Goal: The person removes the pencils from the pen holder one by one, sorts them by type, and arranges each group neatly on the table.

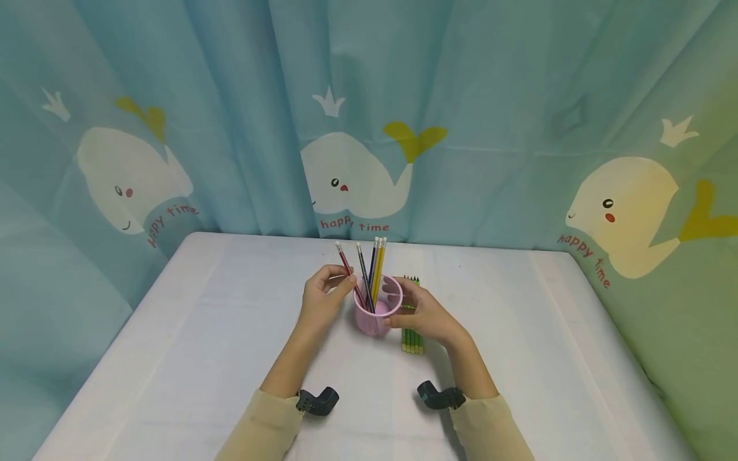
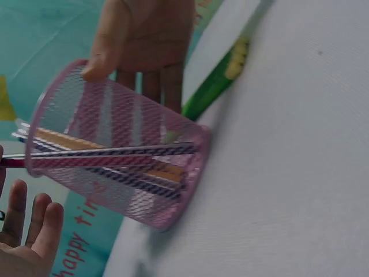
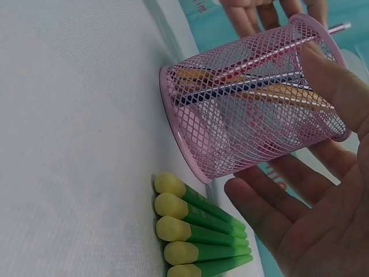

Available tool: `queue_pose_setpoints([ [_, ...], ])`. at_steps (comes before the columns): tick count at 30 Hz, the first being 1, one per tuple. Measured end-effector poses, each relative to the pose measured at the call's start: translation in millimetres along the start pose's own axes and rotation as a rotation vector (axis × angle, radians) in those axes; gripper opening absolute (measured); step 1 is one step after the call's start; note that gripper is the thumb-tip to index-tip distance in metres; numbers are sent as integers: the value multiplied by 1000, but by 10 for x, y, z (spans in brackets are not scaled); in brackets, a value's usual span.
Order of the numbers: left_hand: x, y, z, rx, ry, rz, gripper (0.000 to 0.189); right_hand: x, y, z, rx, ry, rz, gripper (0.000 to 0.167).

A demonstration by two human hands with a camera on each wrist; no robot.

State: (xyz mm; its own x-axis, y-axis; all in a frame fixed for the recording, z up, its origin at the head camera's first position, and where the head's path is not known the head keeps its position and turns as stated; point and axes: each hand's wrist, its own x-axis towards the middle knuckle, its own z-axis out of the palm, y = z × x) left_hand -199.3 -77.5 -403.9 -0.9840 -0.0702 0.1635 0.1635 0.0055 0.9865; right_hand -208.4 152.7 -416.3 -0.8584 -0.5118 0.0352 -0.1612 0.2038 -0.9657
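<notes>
A pink mesh pencil cup (image 1: 371, 324) stands near the table's middle with several pencils leaning in it: red, dark and yellow ones. My right hand (image 1: 426, 314) grips its right side, thumb on the near wall and fingers behind, as the right wrist view shows. At the cup's left rim my left hand (image 1: 323, 298) pinches the red pencil (image 1: 344, 259) between thumb and forefinger; the other fingers are loosely spread. The pencil's lower end is inside the cup. Whether the cup's base touches the table is hard to tell.
Several green pencils (image 1: 412, 342) with pale yellow ends lie side by side right of the cup, partly under my right hand. The table (image 1: 230, 358) has a white cover. A blue-green curtain (image 1: 242, 128) with whale prints hangs behind it and along both sides.
</notes>
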Motion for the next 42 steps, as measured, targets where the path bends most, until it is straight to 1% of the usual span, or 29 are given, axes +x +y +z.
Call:
queue_pose_setpoints([
  [3, -4, 39, -36, -15, -7, 24, 16, 0, 10, -2, 1, 4, 5, 80],
  [9, -18, 143, -77, -44, -20, 37, 20, -11, -14, 2, 7, 7, 18, 82],
  [15, -29, 261, -103, -104, -13, 99, 18, -10, -22, 8, 5, 16, 23, 80],
  [22, -76, 408, -144, -209, -4, 161, 14, -9, -26, 14, -1, 10, 20, 80],
  [29, -100, 502, -194, -242, -24, 193, 17, -17, -30, 12, 1, 11, 18, 80],
  [35, -80, 528, -248, -274, 6, 237, 19, -12, -15, 10, -8, 12, 14, 80],
  [42, -66, 563, -345, -268, 46, 245, 23, -9, -20, 14, -8, 6, 10, 81],
])
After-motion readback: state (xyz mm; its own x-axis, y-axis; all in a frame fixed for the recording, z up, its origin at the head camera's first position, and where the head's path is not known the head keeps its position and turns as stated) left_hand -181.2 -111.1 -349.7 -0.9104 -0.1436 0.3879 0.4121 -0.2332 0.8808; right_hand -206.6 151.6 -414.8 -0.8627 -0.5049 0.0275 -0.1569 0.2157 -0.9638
